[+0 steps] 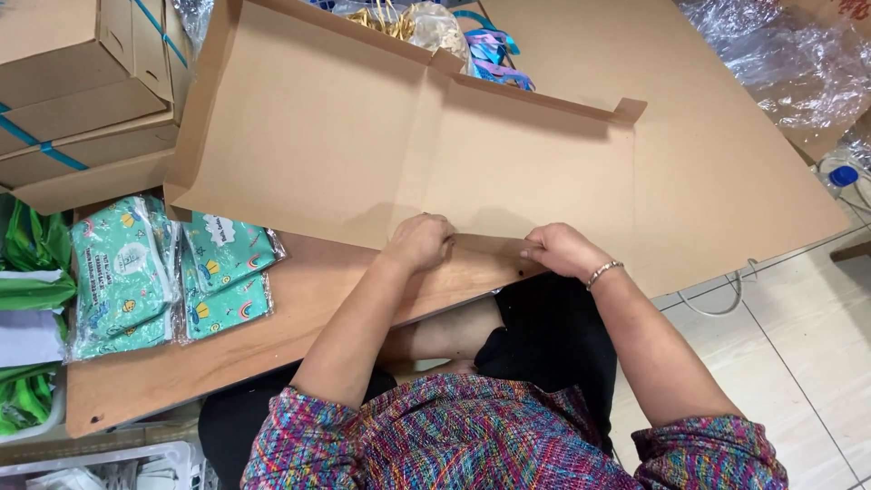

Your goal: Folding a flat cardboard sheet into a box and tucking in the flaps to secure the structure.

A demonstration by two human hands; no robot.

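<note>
1. Two hands are set on the near edge of a flat cardboard box blank [399,154]: left hand [419,241] and right hand [561,249], side by side with a short gap between them.
2. The blank is laid across the wooden table [299,308], its long axis running left-right as seen from the head camera, slightly tilted. Its far flaps are raised; the near flap [485,245] is the strip under both hands.
3. Key relation: the near flap lies directly beneath and just ahead of the fingers, along the same left-right axis as the line between the two hands. The main panel extends away from the body.
4. Left hand: fingers curled together, pressed down on the flap at its fold. Right hand: fingers curled over the flap edge, apparently pinching it; the fingertips are hidden, so the exact grip cannot be told.
5. Neither hand is clearly nearer: both are in contact. Most of the blank extends to the left of the left hand, toward the open corner.
6. A bracelet [604,270] is worn on the right wrist.
7. Surroundings: green printed pouches in clear wrap [163,272] are stacked on the table left of the hands, just beside the blank's near-left corner. Stacked cardboard boxes with blue strapping [82,100] sit further left. Clear plastic film [789,63] lies at far right, well apart.
</note>
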